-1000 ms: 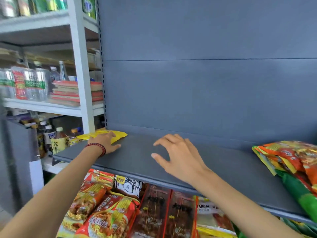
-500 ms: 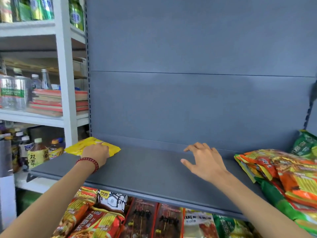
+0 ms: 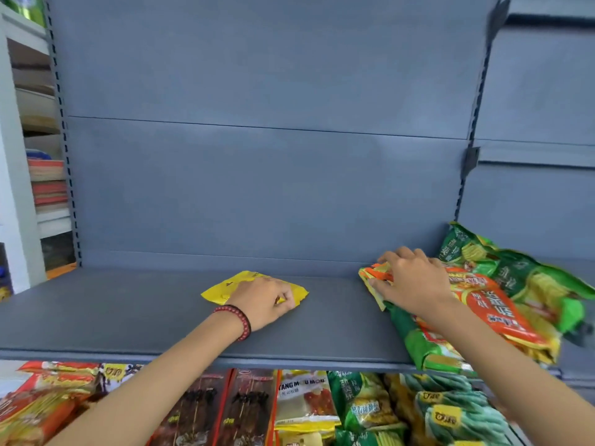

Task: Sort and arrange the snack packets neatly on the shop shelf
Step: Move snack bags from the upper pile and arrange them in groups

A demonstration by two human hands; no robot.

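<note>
1. While the left hand [image 3: 260, 300] lies on the yellow packet [image 3: 225, 286] near the middle of the grey shelf [image 3: 128, 317], its fingers curl over the packet's right edge and hold it flat against the board.
2. At the right end of the shelf the right hand [image 3: 412, 284] grips the near corner of the orange packet [image 3: 495, 310], thumb below and fingers over the top. That packet lies uppermost on a loose heap that overhangs the shelf's front edge.
3. The step in hand looks like drawing one packet off the heap to start a sorted row beside the yellow one.
4. To do it well, I would lift the orange packet clear instead of dragging it. The green packets [image 3: 515, 275] beneath are slack and slippery-looking, and a sideways pull may tip the overhanging ones off the front.
5. It should be set down square to the back panel [image 3: 257, 188], just beside the yellow packet and apart from it, so that each kind keeps its own place.
6. Counted: two hands, both holding packets; one yellow packet; one red bead bracelet [image 3: 240, 321] on the left wrist.
7. In the heap I see at least two orange packets and at least two green ones. The overlap hides any exact total.
8. More packets [image 3: 306, 403] stand in rows on the shelf below, too many and too cut off to count.
</note>
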